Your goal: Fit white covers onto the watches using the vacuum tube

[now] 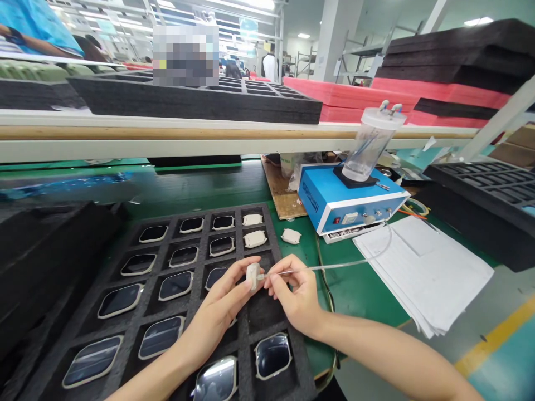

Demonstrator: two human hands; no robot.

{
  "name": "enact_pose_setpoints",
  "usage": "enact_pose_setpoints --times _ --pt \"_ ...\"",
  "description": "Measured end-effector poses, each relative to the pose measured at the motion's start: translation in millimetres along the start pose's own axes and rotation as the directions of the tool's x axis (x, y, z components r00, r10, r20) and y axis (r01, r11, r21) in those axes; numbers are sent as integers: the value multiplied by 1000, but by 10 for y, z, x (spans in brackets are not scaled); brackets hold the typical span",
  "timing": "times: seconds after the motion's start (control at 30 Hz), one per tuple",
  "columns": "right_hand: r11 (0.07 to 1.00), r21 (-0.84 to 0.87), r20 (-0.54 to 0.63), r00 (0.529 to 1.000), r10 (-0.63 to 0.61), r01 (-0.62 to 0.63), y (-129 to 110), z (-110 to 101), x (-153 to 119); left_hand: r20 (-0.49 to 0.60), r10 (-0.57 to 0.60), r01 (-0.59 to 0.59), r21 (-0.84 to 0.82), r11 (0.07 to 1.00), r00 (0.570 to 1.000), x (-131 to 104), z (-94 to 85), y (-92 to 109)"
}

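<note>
My left hand [229, 292] grips a pale smartwatch case [252, 276], turned edge-on between thumb and fingers. The fingers of my right hand [295, 287] pinch the end of a clear thin tube [334, 266], whose pale tip meets the side of the case. Below both hands lies a black foam tray [273, 234] with smartwatches in its compartments. Most show dark screens, such as the watch [273, 355] at the near right. Two lie pale side up, one of them the watch [254, 239] in the right column. Another pale watch case [291, 236] rests on the green table beside the tray.
The tube runs to a blue box-shaped machine [343, 200] carrying a clear cylinder [370, 147]. White papers [422, 267] lie at right. Black foam trays stand at the left [45, 278] and far right [493, 184]. A shelf [209, 146] crosses behind, holding foam trays. A person's arm shows at upper left.
</note>
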State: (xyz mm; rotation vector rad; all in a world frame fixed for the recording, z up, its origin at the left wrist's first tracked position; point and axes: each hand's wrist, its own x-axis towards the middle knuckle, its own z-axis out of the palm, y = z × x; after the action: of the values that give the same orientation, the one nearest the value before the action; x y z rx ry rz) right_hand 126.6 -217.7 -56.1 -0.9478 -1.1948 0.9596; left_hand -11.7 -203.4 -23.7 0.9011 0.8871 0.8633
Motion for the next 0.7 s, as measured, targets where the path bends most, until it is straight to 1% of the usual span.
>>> enact_pose_setpoints --times 0.17,0.37,0.7 --pt "1000 4 1 1000 0 0 9 0 1 22 1 -2 12 1000 1000 11 -23 -11" --pt "1000 22 2 1000 3 -3 36 -3 -2 80 -2 0 20 1000 997 41 -90 -63" --pt "1000 29 -1 1000 5 -5 22 -1 8 88 -11 9 30 1000 996 47 -97 -73"
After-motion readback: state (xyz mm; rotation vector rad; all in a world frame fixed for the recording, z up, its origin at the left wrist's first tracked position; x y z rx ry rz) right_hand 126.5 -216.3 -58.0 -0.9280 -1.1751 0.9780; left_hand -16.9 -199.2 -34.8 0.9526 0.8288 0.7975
